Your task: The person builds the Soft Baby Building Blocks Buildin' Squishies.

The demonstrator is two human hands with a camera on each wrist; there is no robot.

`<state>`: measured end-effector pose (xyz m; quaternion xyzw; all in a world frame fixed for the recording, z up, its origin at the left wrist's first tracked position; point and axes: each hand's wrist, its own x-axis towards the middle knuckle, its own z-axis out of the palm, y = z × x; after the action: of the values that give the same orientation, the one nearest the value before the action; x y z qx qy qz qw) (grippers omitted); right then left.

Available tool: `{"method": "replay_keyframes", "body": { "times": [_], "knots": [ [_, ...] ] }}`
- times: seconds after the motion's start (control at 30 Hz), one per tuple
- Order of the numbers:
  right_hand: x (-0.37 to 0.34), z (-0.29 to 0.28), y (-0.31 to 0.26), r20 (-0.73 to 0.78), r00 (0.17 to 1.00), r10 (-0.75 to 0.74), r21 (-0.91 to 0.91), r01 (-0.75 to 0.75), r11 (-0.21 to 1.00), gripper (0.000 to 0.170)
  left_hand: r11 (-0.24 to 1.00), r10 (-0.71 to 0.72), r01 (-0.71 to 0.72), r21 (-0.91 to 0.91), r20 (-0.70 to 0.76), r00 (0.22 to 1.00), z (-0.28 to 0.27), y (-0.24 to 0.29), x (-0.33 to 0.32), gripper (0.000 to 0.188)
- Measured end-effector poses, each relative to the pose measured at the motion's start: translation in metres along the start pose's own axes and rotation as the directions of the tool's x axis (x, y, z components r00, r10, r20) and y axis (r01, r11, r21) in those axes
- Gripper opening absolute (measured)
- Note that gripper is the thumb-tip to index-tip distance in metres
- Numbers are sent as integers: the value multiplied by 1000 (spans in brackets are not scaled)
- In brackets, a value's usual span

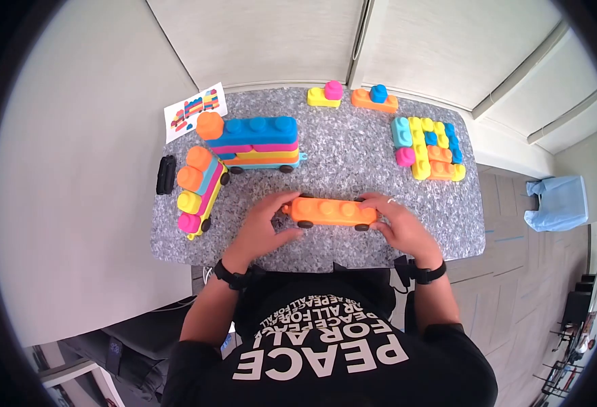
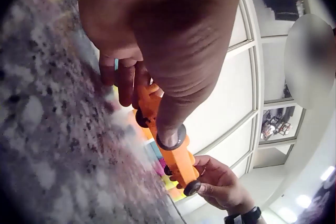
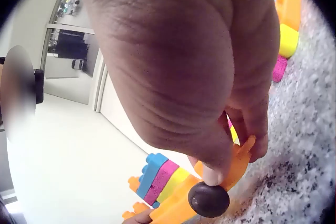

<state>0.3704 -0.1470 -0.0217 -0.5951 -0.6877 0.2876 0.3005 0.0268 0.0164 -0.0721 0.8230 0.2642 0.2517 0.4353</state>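
Note:
An orange toy train car (image 1: 332, 210) with round studs on top and dark wheels lies crosswise between both hands near the table's front edge. Its left end is gripped by my left hand (image 1: 260, 229), whose thumb (image 2: 170, 121) lies against a wheel in the left wrist view. At the other end, my right hand (image 1: 407, 229) pinches the car between thumb and fingers. The right wrist view shows that thumb (image 3: 214, 169) just above a dark wheel (image 3: 209, 199). A small hook (image 1: 285, 209) sticks out of the car's left end.
Left of the hands stand a tall blue-topped block car (image 1: 261, 130) and a car with orange, yellow and pink blocks (image 1: 207, 186). A picture sheet (image 1: 195, 112) and black object (image 1: 166, 175) lie beyond. Loose blocks (image 1: 417, 152) cluster right; two small block stacks (image 1: 323, 99) stand behind.

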Motion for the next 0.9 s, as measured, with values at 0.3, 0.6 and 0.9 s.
{"method": "replay_keyframes", "body": {
  "times": [0.3,0.6,0.9],
  "knots": [
    [7,10,16,-31,999,18,39,-17,999,72,996,83,-82,19,-52,995,5,-23,-5,75],
    [9,11,20,-16,1000,16,66,-15,998,69,997,62,-64,-35,-41,997,-2,-21,-5,69],
    [2,0,21,-149,987,59,91,-46,995,63,996,73,-76,-45,-65,995,0,-26,-5,68]
  ]
}}
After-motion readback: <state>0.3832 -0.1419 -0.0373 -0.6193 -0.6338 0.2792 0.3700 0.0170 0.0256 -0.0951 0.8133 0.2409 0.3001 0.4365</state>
